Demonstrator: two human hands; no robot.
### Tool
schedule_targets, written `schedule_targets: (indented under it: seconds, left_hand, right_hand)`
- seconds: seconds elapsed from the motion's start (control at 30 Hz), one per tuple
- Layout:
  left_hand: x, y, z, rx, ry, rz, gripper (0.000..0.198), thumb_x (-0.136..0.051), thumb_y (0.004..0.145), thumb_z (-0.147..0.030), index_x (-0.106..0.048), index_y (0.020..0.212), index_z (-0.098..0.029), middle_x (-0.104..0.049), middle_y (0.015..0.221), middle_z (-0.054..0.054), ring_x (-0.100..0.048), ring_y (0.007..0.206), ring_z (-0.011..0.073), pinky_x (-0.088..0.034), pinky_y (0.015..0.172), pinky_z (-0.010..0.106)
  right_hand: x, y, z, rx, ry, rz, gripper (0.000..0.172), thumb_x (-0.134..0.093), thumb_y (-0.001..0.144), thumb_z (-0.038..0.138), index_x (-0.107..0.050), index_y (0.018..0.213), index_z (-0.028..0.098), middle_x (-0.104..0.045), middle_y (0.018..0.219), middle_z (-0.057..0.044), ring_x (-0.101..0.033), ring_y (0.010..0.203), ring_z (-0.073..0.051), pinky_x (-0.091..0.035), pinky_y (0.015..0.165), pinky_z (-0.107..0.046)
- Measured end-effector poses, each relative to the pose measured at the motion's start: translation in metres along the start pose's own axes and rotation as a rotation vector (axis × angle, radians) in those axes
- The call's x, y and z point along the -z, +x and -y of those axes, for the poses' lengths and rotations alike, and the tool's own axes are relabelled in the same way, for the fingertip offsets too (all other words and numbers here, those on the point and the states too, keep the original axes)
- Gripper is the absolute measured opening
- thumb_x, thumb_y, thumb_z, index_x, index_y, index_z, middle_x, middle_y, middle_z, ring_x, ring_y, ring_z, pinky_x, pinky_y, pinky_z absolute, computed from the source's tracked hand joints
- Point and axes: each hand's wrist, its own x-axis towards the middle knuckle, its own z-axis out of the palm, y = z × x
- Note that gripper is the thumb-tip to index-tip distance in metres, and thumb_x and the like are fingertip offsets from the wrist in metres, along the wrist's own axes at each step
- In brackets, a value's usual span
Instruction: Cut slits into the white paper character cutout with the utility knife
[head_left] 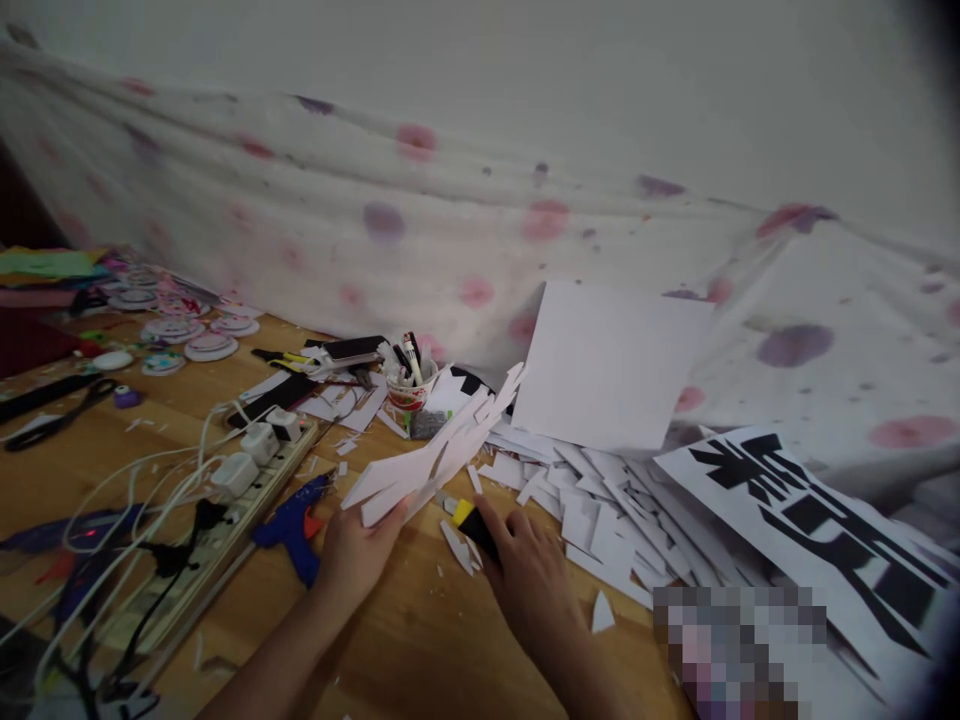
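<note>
My left hand (365,545) is closed on the near end of a white cut-out board piece (439,445), which has slits and jagged strips along it and tilts up off the table. A yellow and black utility knife (474,527) is gripped in my right hand (529,570). Its blade points up and left, close to the underside of the cut-out; whether it touches cannot be made out. Small white scraps (459,548) lie on the wood beneath the knife. Just left of my left hand rests a blue glue gun (296,525).
A power strip (187,570) with chargers and tangled white cables runs along the left. Behind stands a cup of pens (410,375). White offcuts (600,510) heap up at the right, below a blank board (611,365) and a sheet with black characters (810,530). Scissors (64,415) lie far left.
</note>
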Motion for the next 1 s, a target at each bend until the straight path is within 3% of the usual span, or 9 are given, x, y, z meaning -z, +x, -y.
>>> schedule_targets:
  seconds: [0.13,0.37,0.73,0.83,1.0]
  left_hand:
    - [0.001,-0.001,-0.004,0.027,0.017,0.017,0.021,-0.062,0.069,-0.036,-0.069,0.081,-0.02,-0.072,0.084,0.004,-0.066,0.087,0.0226,-0.054,0.075,0.029]
    - [0.001,-0.003,-0.005,-0.001,0.027,0.009,0.019,-0.061,0.07,-0.035,-0.07,0.079,-0.021,-0.073,0.08,0.004,-0.068,0.082,0.022,-0.055,0.068,0.027]
    - [-0.001,-0.006,-0.002,-0.053,0.038,0.02,0.022,-0.059,0.073,-0.039,-0.07,0.078,-0.02,-0.073,0.076,0.004,-0.068,0.078,0.0217,-0.055,0.063,0.024]
    - [-0.002,-0.005,-0.001,-0.052,0.041,0.023,0.023,-0.058,0.073,-0.038,-0.07,0.08,-0.02,-0.073,0.078,0.004,-0.068,0.078,0.0218,-0.054,0.064,0.025]
    - [-0.002,-0.005,0.001,0.004,0.081,0.013,0.024,-0.058,0.072,-0.041,-0.07,0.073,-0.02,-0.072,0.072,0.006,-0.068,0.074,0.0232,-0.054,0.064,0.025]
  right_hand:
    - [0.003,0.011,0.002,0.034,-0.116,0.015,0.057,-0.055,0.079,0.021,-0.037,0.132,0.032,-0.059,0.091,-0.006,-0.057,0.085,-0.023,-0.041,0.07,-0.032]
    - [0.004,0.02,0.006,0.065,-0.156,0.066,0.054,-0.053,0.081,0.024,-0.036,0.132,0.032,-0.059,0.092,-0.007,-0.056,0.086,-0.023,-0.04,0.069,-0.031]
    - [0.012,0.016,0.026,-0.088,-0.186,0.159,0.057,-0.049,0.081,0.014,-0.034,0.134,0.028,-0.06,0.094,-0.009,-0.059,0.084,-0.023,-0.042,0.067,-0.032]
    - [0.01,0.015,0.027,-0.131,-0.068,0.176,0.052,-0.048,0.083,0.015,-0.036,0.132,0.025,-0.062,0.097,-0.009,-0.061,0.085,-0.023,-0.043,0.067,-0.032]
    - [0.011,0.013,0.022,-0.154,0.415,0.261,0.025,-0.037,0.09,0.029,-0.048,0.11,0.018,-0.067,0.086,-0.006,-0.064,0.076,-0.018,-0.039,0.056,-0.023]
